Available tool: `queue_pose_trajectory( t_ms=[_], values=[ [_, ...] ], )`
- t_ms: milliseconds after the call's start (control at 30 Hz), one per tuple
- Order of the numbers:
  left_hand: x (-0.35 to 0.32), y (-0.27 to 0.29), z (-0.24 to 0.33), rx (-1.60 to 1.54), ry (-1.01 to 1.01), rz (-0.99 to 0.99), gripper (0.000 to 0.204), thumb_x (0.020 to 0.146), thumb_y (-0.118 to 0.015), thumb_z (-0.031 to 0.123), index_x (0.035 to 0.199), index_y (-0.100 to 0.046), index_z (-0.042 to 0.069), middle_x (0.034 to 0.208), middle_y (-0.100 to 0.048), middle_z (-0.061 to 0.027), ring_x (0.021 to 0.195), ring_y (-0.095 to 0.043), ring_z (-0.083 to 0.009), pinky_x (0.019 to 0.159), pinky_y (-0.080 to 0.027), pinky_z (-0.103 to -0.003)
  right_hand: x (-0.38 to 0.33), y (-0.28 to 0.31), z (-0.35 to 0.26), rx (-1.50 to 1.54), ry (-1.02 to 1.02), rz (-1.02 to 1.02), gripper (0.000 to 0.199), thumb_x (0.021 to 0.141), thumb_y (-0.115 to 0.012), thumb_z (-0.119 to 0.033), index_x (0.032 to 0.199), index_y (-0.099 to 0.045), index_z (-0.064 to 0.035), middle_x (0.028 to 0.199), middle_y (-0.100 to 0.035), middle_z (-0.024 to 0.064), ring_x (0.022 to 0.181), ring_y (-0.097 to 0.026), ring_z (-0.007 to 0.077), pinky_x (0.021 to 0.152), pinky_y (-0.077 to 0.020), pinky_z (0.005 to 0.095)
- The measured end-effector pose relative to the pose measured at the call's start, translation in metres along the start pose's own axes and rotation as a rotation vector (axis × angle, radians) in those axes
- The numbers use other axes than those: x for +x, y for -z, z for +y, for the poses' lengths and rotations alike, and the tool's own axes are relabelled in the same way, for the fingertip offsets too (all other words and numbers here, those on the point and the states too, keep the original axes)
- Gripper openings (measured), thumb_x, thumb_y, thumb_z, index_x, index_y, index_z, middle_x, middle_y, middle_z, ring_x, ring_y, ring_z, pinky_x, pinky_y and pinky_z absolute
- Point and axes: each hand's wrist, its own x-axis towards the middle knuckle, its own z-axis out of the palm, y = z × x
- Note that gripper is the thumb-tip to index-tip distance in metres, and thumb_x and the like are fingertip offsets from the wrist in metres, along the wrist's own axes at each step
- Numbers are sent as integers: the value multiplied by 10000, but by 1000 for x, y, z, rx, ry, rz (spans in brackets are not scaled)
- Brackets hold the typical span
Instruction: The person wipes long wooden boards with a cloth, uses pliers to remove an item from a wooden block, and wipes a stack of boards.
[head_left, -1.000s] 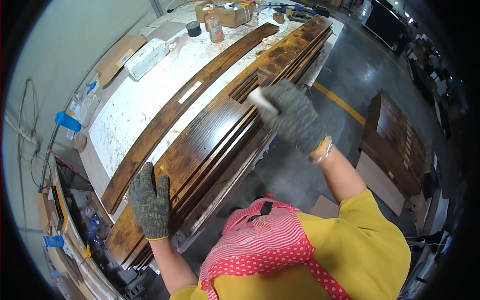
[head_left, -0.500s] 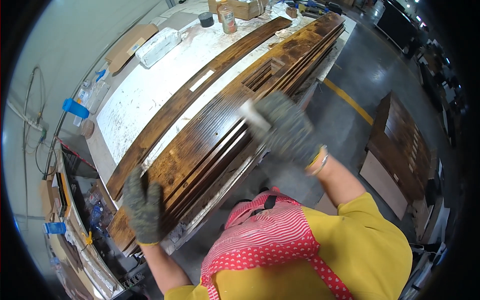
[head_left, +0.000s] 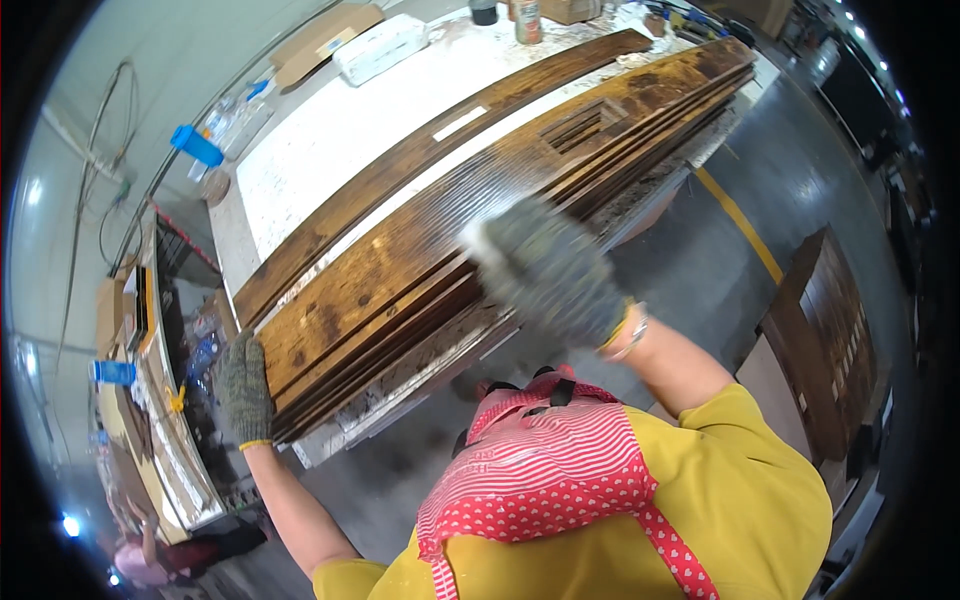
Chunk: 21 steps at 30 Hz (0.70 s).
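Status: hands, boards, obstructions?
Left hand at left end of board stack. Right hand blurred, holding white item at stack. Separate board alongside; no obstruction seen between hands.

Head view: left fisheye of a head-worn pair, looked down and forward; wearer's apron [head_left: 545, 470] sat close, low-centre, worktable [head_left: 320, 150] beyond; straight edges bowed.
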Motion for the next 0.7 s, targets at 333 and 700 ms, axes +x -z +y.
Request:
queue_pose_trajectory(
  t_ms=[333, 700],
  values=[
    [5, 3, 10, 46, -38, 78, 376, 973, -508, 365, 1139, -664, 66, 1080, -657, -191, 1003, -596, -374, 908, -439, -459, 32, -30, -79, 215, -163, -455, 302, 830, -640, -199, 1059, -611, -4, 1010, -645, 183, 982, -641, 313, 882, -524, 420],
    [9, 41, -95, -291, -38, -271, 405, 960, -554, 205, 1337, -529, 60, 1344, -537, -189, 1249, -513, -324, 1063, -398, -382, 21, -28, -63, -287, -333, 51, 141, 806, -652, -127, 909, -606, -41, 831, -589, 129, 745, -585, 302, 647, -514, 398]
  ],
)
